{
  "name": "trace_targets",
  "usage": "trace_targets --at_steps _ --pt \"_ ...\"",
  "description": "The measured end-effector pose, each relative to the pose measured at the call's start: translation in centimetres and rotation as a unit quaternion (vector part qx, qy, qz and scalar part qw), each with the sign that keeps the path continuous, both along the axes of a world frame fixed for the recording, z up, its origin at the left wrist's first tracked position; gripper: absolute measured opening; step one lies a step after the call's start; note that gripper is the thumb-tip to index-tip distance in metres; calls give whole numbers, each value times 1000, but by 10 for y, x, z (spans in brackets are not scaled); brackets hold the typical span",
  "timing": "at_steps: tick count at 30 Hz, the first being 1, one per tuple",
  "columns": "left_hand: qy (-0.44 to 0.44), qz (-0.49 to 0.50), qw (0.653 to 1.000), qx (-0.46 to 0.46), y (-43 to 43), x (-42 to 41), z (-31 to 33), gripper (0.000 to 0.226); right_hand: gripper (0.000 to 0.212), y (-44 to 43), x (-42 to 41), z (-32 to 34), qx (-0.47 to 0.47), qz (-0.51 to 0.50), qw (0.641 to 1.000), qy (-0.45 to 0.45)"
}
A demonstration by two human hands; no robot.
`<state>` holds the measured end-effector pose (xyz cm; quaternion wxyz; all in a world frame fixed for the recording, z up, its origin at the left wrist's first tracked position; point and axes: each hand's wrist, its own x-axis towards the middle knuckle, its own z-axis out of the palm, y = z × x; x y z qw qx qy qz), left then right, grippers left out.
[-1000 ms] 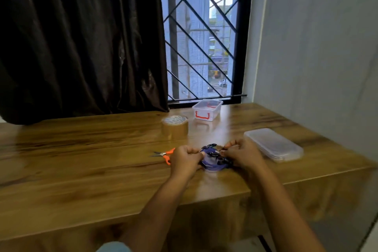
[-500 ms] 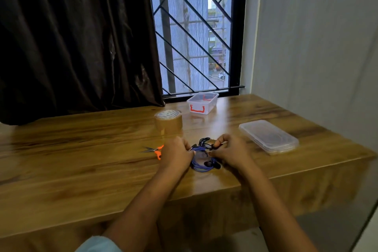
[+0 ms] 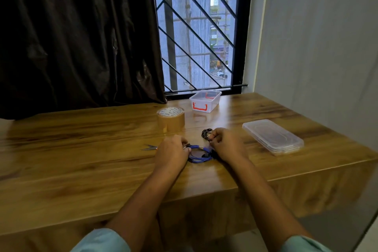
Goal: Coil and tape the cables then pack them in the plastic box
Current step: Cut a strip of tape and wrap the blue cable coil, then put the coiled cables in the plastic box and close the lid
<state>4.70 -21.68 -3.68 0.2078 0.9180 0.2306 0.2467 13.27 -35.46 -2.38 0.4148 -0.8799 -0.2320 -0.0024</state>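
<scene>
- A blue cable [image 3: 199, 155] lies in a loose coil on the wooden surface [image 3: 81, 149] near its front edge, between the two hands.
- The left hand [image 3: 171, 153] sits at the coil's left side, its fingers curled and clamped on the blue cable's end.
- A small black cable [image 3: 206, 134], bundled up, is just behind the blue one; the right hand [image 3: 227, 143] pinches it, fingers curled in on its right side and hiding part of it.
- The right hand's lower fingers also cover the blue coil's right edge.
- Scissors [image 3: 149, 147] lie flat just left of the left hand, which hides their handle.
- A roll of brown tape [image 3: 170, 119] stands behind the hands, near but apart from both cables.
- The plastic box [image 3: 205, 101], clear with a red clasp, stands open farther back by the window [image 3: 200, 26].
- A flat clear lid [image 3: 273, 136] lies to the right, well apart from the box.
- A dark curtain [image 3: 71, 32] hangs behind the surface on the left.
</scene>
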Motion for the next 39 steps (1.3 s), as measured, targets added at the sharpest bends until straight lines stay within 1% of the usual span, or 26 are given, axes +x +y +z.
trace_targets --at_steps 5,9,11,14,19,23,25,28,31,33,35,37,39 --pt "-35 -15 999 11 -2 4 1 19 26 5 12 1 -35 -26 999 -8" --pt "-81 0 997 5 5 12 12 15 25 12 21 7 2 -58 998 -27" --pt "-111 16 994 -11 12 19 21 14 26 17 29 16 20 -51 998 -25" --pt "-141 41 988 -44 27 27 33 14 19 30 41 30 28 -26 999 -37" --pt "-185 60 976 -95 60 40 38 15 10 60 63 43 -32 -21 998 -52" --pt "-212 54 968 -125 84 48 26 13 35 88 79 49 -104 -27 991 -79" --pt "-234 46 961 -140 92 48 13 13 40 103 87 51 -138 -37 986 -89" --pt "-275 46 945 -170 103 51 5 17 44 118 102 52 -211 -53 967 -130" --pt "-285 48 939 -184 110 56 5 15 39 123 120 49 -213 -72 968 -110" --pt "-291 48 937 -185 113 60 4 11 35 126 128 46 -248 -94 960 -93" --pt "-297 46 936 -185 115 63 3 12 34 129 134 43 -260 -104 956 -83" --pt "-305 43 933 -185 117 63 3 14 35 130 138 41 -256 -111 957 -85" --pt "-310 41 930 -192 118 63 2 15 32 129 140 39 -249 -113 956 -107"
